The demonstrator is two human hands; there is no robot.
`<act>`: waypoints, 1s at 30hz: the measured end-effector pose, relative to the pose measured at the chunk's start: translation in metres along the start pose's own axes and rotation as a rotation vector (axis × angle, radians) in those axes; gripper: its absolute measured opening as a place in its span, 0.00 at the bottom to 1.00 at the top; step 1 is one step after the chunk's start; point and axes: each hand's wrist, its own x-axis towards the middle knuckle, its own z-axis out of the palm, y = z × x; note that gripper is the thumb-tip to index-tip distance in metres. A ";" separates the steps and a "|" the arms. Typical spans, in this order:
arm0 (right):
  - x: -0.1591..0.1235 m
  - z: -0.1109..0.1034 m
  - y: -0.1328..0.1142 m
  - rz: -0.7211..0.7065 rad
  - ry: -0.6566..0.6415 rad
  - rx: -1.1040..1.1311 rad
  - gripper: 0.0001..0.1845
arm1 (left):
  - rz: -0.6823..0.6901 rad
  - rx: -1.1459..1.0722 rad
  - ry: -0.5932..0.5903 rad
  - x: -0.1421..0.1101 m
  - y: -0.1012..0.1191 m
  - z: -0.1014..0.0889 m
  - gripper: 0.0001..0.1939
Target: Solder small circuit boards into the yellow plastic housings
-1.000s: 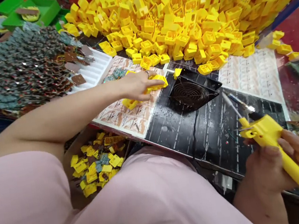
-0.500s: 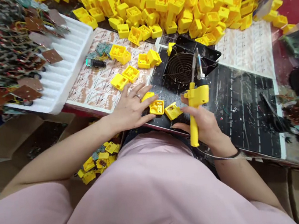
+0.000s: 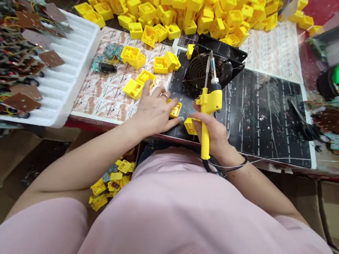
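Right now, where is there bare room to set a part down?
Mostly the black mat between the fan and the black-handled tool, though small scraps dot it. A smaller patch of patterned sheet lies between the white tray and the yellow casings. Crowded: around the left hand and right hand, and under the yellow heap.

Head view, facing forward and down, close above hands (image 3: 154,111) and bench (image 3: 250,120); upper edge seemingly soft.

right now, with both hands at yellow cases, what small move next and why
I'd probably slide the yellow case at the right hand toward the other case at the left hand: they lie apart, the right hand seems to touch its case, and the soldering iron points away from both.
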 end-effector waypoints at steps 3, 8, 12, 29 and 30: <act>-0.001 -0.008 0.007 0.031 -0.065 -0.070 0.16 | 0.038 0.036 -0.146 0.012 0.006 -0.006 0.21; -0.002 -0.035 0.028 -0.027 -0.201 -0.106 0.22 | 0.363 -0.233 -0.440 0.007 -0.006 -0.019 0.34; 0.001 -0.037 0.038 -0.103 -0.269 -0.034 0.24 | 0.169 -0.230 -0.171 -0.008 -0.008 -0.021 0.31; 0.015 -0.008 0.023 -0.196 -0.240 0.094 0.29 | -0.186 0.106 -0.202 -0.015 -0.022 -0.024 0.34; 0.017 -0.004 0.022 -0.213 -0.240 0.094 0.28 | -0.190 0.134 -0.233 -0.014 -0.023 -0.025 0.31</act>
